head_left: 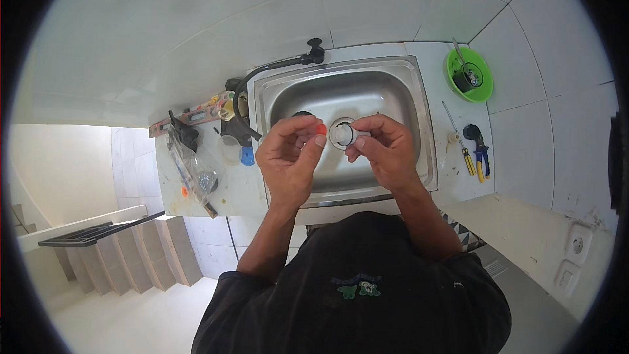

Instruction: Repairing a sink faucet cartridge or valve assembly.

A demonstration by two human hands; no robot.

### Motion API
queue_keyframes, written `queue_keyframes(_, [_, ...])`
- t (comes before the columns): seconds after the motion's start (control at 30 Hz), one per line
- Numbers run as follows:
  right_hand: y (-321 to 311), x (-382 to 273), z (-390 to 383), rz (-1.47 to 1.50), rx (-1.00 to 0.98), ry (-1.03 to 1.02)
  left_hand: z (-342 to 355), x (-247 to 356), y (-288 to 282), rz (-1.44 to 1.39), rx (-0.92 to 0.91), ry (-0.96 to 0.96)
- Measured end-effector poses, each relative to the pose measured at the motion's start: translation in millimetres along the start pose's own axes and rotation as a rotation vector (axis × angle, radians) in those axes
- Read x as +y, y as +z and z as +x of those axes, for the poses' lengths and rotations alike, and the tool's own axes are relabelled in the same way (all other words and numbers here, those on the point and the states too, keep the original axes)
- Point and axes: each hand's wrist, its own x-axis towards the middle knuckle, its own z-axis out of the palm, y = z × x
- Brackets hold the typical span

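Over the stainless steel sink (429, 124) I hold both hands close together. My left hand (288, 160) pinches a small orange-red piece (321, 129) between thumb and fingertips; its exact kind is hard to make out. Between the thumb and fingers of my right hand (388, 154) is a white plastic fitting (343, 134) with a dark ring round it, its round end turned toward the left hand. The two pieces are slightly apart. Below the fitting, the sink's drain (335, 141) shows in part. A dark thing behind my left fingers is mostly hidden.
A black faucet (315, 52) with a bent hose stands behind the sink. At right are a green bowl (485, 88) with a strainer, a screwdriver (467, 157) and pliers (483, 157). At left lie a red level (193, 117), a plastic bag (190, 164) and a blue piece (247, 156).
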Motion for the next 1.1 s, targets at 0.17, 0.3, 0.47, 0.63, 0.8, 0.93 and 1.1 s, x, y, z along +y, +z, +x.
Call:
queue_keyframes(0.17, [-2.0,1.2,0.5,-0.009,0.006,0.007,2.4,3.8,-0.2,-0.034,0.001,0.01])
queue_keyframes(0.3, [-2.3,-0.4,-0.6,-0.058,0.018,-0.005,2.0,9.9,4.0,0.187,0.025,0.013])
queue_keyframes(0.47, [-3.0,-2.9,-1.7,-0.123,0.023,0.0,4.4,19.4,2.5,0.347,-0.023,0.012])
queue_keyframes(0.63, [1.5,-4.2,-3.0,-0.169,0.029,-0.015,4.6,19.5,1.0,0.509,-0.109,-0.026])
queue_keyframes(0.8, [0.9,-3.0,-4.3,-0.181,0.044,-0.03,4.6,21.5,6.4,0.314,-0.062,-0.131])
queue_keyframes(0.93, [1.9,-4.4,-6.3,-0.202,0.049,-0.037,4.3,18.5,0.7,0.249,-0.095,-0.136])
queue_keyframes(1.1, [3.1,-3.3,-7.8,-0.183,0.033,-0.023,-1.0,7.2,4.9,0.109,-0.031,-0.086])
